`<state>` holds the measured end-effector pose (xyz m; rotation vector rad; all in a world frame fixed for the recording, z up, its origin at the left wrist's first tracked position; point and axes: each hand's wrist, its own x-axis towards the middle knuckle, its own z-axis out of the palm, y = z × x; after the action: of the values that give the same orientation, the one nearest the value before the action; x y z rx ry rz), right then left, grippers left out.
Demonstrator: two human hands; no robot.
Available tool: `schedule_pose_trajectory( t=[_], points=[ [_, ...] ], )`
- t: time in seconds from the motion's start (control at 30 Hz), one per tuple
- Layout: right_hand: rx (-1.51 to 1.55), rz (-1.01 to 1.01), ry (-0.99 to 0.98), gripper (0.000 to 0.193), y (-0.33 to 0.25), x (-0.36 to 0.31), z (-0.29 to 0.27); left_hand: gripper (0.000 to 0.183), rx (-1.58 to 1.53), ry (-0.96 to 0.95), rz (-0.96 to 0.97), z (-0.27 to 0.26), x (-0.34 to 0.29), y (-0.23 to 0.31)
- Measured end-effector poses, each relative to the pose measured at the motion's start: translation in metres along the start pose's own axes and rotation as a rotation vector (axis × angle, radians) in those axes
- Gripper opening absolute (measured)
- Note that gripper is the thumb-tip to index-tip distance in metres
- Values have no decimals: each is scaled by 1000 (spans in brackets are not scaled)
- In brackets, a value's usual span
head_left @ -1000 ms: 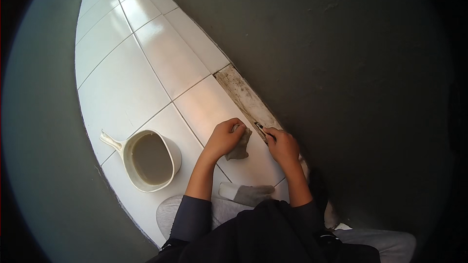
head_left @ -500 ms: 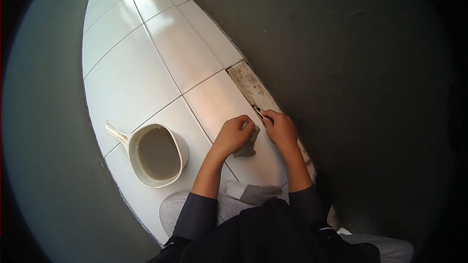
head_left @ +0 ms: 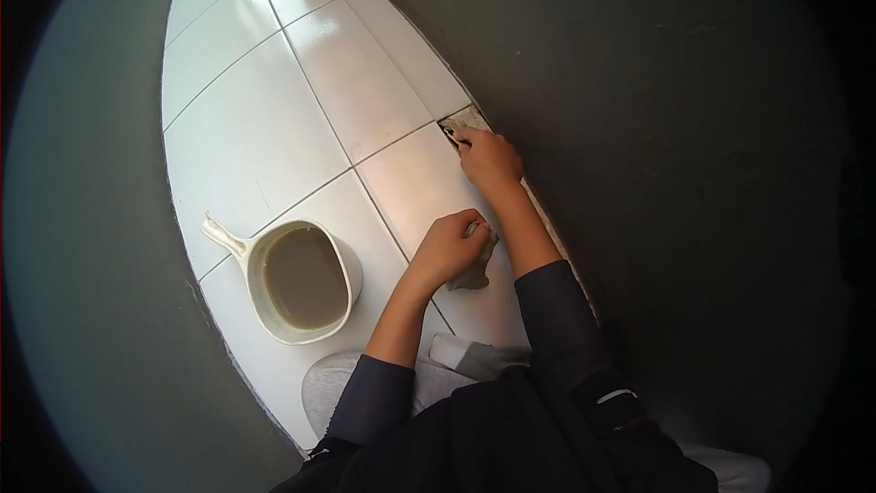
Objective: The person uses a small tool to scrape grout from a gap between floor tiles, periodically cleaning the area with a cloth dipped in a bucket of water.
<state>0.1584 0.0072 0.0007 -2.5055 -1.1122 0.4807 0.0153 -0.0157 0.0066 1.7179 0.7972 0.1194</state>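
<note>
My right hand (head_left: 494, 162) is closed round a small dark-tipped tool (head_left: 450, 133), mostly hidden by the fingers. Its tip meets the far end of a rough, stained strip (head_left: 472, 117) along the right edge of the white tiles. Nearer to me, my left hand (head_left: 447, 245) is closed on a crumpled grey cloth (head_left: 471, 277), which hangs down over a tile. Left of that hand stands a white dipper (head_left: 355, 271) with a short handle, holding cloudy grey-brown liquid (head_left: 306, 276).
White tiles (head_left: 246, 119) with dark joints run away from me to the far end. Dark grey floor (head_left: 675, 173) lies on both sides of the tiled surface. My grey-clad leg (head_left: 328, 383) and a grey-and-white sock (head_left: 470, 356) are close below my arms.
My right hand has moved forward along the stained strip with the tool, up to its far end. The left hand keeps the cloth at nearly the same spot. The view has shifted slightly.
</note>
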Motion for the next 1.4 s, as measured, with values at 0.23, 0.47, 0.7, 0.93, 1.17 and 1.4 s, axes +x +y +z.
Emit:
schedule_pose_trajectory(
  t=[0.23, 0.47, 0.7, 0.93, 1.17, 1.4],
  points=[
    [5, 59, -29, 26, 34, -67, -3, 27, -5, 28, 5, -4, -5, -2],
    [43, -6, 44, 25, 2, -3, 0, 30, 34, 32, 1, -1, -1, -1],
    [-13, -23, -3, 25, 8, -23, 3, 30, 32, 62, -42, -6, -3, -5],
    [-58, -41, 46, 24, 7, -1, -4, 30, 59, 62, -48, -6, -3, 3],
    [-36, -89, -59, 23, 3, 6, -5, 30, 57, 57, -49, -5, -2, 0],
    [-97, -122, -27, 23, -4, 15, -5, 30, 53, 48, -74, -7, -3, 3]
  ],
)
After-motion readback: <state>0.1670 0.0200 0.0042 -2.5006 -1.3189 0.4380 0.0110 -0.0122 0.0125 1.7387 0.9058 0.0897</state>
